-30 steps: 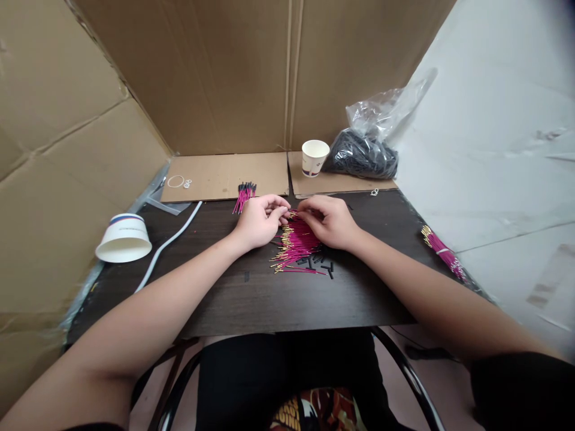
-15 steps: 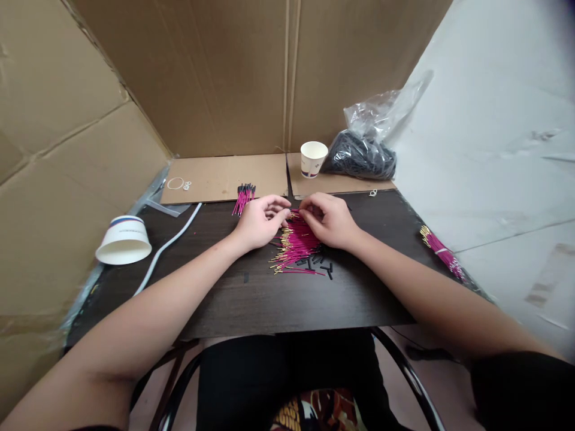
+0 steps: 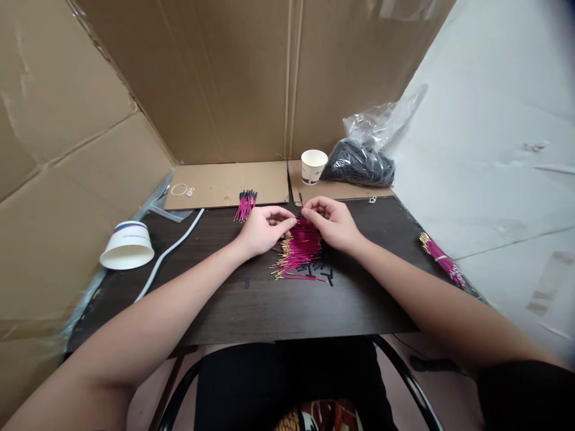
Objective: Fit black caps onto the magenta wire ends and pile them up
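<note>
head view, both hands pinched over pink wires [image 3: 299, 248], held piece too small to identify

The left hand [image 3: 260, 230] and right hand [image 3: 333, 224] cover the far end of the pink wire pile [image 3: 300, 251]; whatever their fingertips pinch is too small to tell.

Dark wooden table [image 3: 251, 311] with pink wires [image 3: 299, 251] (gold-tipped), paper cup [image 3: 127, 245], white tube [image 3: 173, 248].

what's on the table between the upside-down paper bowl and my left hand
In the head view, a white cord crosses the dark table between the bowl and left hand.
</note>
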Available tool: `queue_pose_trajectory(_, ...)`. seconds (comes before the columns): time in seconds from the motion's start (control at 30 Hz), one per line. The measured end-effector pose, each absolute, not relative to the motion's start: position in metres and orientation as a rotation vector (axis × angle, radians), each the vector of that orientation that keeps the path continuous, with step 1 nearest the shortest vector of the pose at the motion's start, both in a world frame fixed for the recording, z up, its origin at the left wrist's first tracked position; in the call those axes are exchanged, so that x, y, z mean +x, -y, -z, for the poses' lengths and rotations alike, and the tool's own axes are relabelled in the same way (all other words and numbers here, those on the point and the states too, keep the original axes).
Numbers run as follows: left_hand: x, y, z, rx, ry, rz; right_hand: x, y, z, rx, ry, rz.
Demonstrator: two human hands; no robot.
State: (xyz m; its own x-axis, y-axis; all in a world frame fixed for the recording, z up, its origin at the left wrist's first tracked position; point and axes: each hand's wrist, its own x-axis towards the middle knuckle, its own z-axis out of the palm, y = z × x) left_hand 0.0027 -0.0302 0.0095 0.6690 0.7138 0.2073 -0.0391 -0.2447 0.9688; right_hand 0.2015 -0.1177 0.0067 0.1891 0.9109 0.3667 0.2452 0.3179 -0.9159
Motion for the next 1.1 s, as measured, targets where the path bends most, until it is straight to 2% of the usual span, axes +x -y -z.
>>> queue_pose_trajectory(0.17, 0.001, 0.034, -0.013, 1.741, -0.547, -0.749, 0.197, 0.12, -0.012, -1.113, 1.247, -0.942)
queue_pose_trajectory(0.4, -0.001, 0.038, -0.017, 1.773, -0.56, -0.729, 0.198, 0.12, -0.013, -1.132, 1.213, -0.946)
queue_pose_trajectory(0.53, -0.001, 0.032, -0.018, 1.865, -0.681, -0.8, 0.201, 0.116, -0.007, -1.185, 1.248, -0.818)
queue_pose_trajectory(0.77, -0.02, 0.001, -0.031, 2.304, -1.231, -1.008, 0.201, 0.121, -0.002, -1.286, 1.493, -0.552)
queue_pose_trajectory(0.93, -0.032, -0.016, -0.044, 2.425, -1.601, -0.735, 0.203, 0.126, -0.006, -1.262, 1.748, -0.226)
queue_pose_trajectory(1.1, -0.034, -0.023, -0.043, 2.445, -1.676, -0.608, 0.206, 0.126, -0.006, -1.243, 1.847, -0.088)
